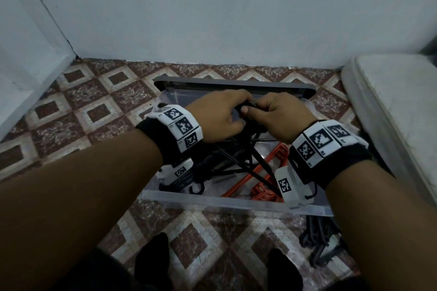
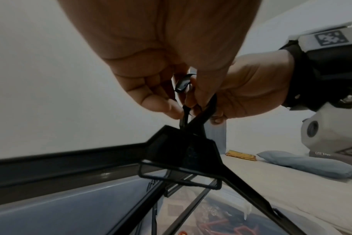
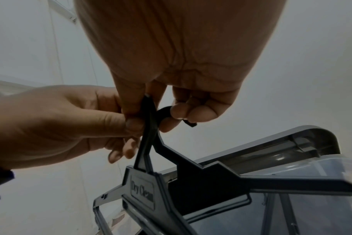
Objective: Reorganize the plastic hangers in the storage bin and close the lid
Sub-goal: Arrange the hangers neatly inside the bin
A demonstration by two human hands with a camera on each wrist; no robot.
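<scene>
Standing close to the near rim of the clear storage bin (image 1: 212,203), the person grips the hooks of 2 black hangers (image 3: 171,182) above it, left hand (image 1: 218,117) and right hand (image 1: 279,117) each pinching a neck. Tangled hooks could snag and jerk loose, I judge, dropping a hanger onto the orange hangers (image 1: 264,172) below. Beyond, the grey lid (image 1: 236,81) leans near the wall, which limits room there; a mattress (image 1: 390,106) crowds the right.
</scene>
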